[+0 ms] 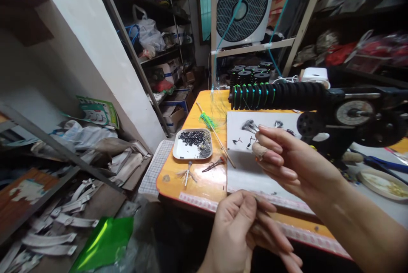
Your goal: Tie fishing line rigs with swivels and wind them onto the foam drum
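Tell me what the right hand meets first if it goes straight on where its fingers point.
Likely the thin stick with the green tuft, just past the white sheet. The right hand seems raised above the table, so it might pass over.

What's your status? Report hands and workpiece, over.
Left hand pinched shut, contents hidden. Right hand raised over white sheet, grip unclear. Small dark pieces on sheet. Tray of black parts beside it.

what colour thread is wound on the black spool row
Green thread, clearest in the head view.
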A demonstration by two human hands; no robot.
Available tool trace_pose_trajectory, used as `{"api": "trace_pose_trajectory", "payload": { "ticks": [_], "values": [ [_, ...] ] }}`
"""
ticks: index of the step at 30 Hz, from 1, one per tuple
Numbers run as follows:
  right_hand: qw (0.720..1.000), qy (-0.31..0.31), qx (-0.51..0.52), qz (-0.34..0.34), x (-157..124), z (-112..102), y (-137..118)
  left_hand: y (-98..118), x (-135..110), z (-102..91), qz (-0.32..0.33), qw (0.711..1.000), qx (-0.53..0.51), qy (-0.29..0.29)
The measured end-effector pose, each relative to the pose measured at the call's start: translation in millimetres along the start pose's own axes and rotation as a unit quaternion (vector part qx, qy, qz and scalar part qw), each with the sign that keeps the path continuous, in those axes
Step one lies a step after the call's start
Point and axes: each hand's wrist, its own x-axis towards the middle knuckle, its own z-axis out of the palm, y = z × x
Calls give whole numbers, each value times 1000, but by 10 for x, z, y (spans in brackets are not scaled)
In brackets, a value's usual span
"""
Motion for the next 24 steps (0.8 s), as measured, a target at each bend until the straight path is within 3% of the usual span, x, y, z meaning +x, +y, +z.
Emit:
{"api": "trace_pose_trajectory", "payload": {
  "ticks": [7, 16, 20, 24],
  "values": [
    [1000, 18, 12, 2, 17, -39, 54, -131, -49, -87, -1, 997, -65, -42],
    [999, 31, 29, 9, 27, -42, 85, -185, -94, -99, 7, 994, -97, -40],
    [999, 34, 36, 13, 28, -42, 86, -330, -87, -203, 40, 992, -114, -47],
    [999, 32, 42, 12, 52, -62, 96, -419, -100, -310, 19, 994, -103, -28]
  ]
}}
